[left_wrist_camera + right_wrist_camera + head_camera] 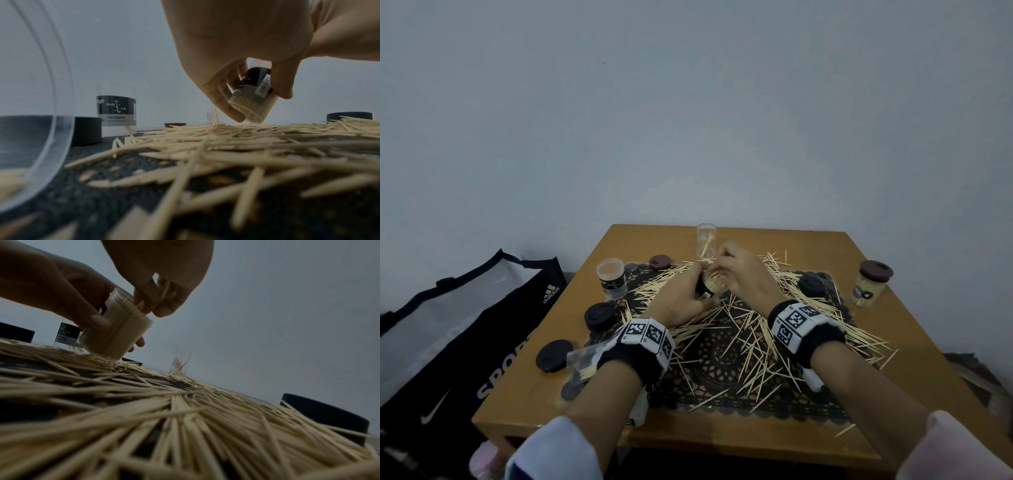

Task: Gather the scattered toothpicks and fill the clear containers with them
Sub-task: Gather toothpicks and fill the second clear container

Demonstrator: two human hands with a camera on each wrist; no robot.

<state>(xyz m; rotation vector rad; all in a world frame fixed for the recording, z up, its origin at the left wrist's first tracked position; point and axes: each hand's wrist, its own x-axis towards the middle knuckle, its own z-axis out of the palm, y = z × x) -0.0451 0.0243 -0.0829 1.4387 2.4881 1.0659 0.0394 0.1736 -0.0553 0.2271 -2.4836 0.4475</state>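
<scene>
Jar being filled: the held container [714, 282] is dead centre of the head view, tipped over, with its base down on the pile. From the right wrist view it looks packed almost solid.
Left hand: the left hand [681, 301] is wrapped round that jar, thumb on one side and fingers on the other.
Right hand: the right hand [743, 274] is at the jar's mouth, fingertips bunched on a small pinch of sticks.
Step, my guess: topping off this jar, pretty much the last few going in.
Loose stuff: scattered toothpicks [756, 339] cover the dark lace mat [722, 359] across the middle of the worktop [808, 240], so there's loads left.
Other jars: the tall clear container [706, 240] just behind the hands holds only a few. The labelled container [613, 277] at left looks near empty. The capped jar [869, 284] at far right is full.
Lids: black lids [601, 316] sit at the mat's left edge.
Next move, I reckon: ease the pinch in parallel with the packed sticks, stand the jar upright, then grab a lid.
</scene>
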